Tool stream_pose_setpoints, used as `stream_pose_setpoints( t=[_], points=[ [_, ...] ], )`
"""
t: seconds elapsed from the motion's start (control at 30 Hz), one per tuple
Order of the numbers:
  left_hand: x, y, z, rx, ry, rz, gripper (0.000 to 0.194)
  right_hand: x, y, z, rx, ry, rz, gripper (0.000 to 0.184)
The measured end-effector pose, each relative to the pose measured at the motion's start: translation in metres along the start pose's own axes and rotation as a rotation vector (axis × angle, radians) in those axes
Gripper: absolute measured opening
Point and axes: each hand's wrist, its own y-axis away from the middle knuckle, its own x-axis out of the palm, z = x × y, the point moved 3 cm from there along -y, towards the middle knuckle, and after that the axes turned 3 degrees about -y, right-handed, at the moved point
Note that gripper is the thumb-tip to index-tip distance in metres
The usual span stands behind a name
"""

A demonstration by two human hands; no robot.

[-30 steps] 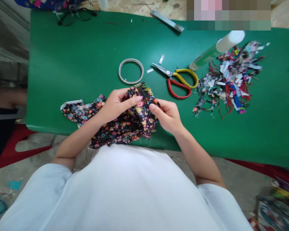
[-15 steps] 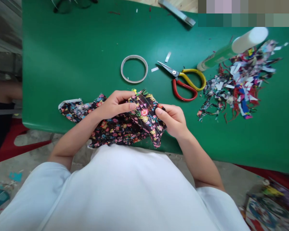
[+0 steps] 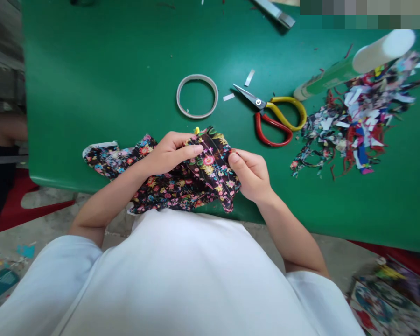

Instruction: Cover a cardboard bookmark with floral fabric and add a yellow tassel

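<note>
A dark floral fabric piece (image 3: 210,161) is stretched between my two hands near the table's front edge. My left hand (image 3: 173,151) pinches its upper left part, thumb on top, beside a small yellow bit (image 3: 196,130) at the fabric's edge. On the right side, my right hand (image 3: 250,172) grips the edge between thumb and curled fingers. More of the cloth trails left under my left forearm, ending in a white-edged tip. Scissors (image 3: 262,105) with one yellow and one red handle lie open beyond my right hand.
A tape roll (image 3: 178,95) lies on the green table (image 3: 101,79), near small white strips. To the right are a green-and-white tube (image 3: 336,74) and a heap of fabric scraps (image 3: 360,116). A metal tool (image 3: 276,14) sits at the back. Another person's limb shows at far left.
The view has shifted slightly, so objects at the back sit higher and those at right lie farther right. Both hands keep their hold on the fabric, with the left thumb moved slightly right.
</note>
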Motion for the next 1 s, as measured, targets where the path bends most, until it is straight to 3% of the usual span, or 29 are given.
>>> stream_pose_setpoints(
  t=[0.2,0.37,0.53,0.8,1.0],
  points=[
    [0.000,0.000,0.000,-0.075,-0.044,0.000,0.060,-0.002,0.000,-0.007,0.143,-0.181,0.015,0.055],
    [0.002,0.000,0.006,-0.062,0.026,0.046,0.057,-0.001,0.000,-0.001,0.160,-0.121,0.052,0.045],
    [0.009,0.004,0.009,-0.084,0.039,0.182,0.057,0.000,0.000,0.003,0.124,-0.091,0.052,0.052],
    [0.016,0.004,0.006,-0.069,-0.033,0.313,0.053,0.002,-0.002,0.003,-0.020,0.083,0.179,0.048],
    [0.020,0.003,0.006,-0.024,0.031,0.341,0.057,0.004,-0.001,0.005,-0.109,0.141,0.201,0.054]
  ],
)
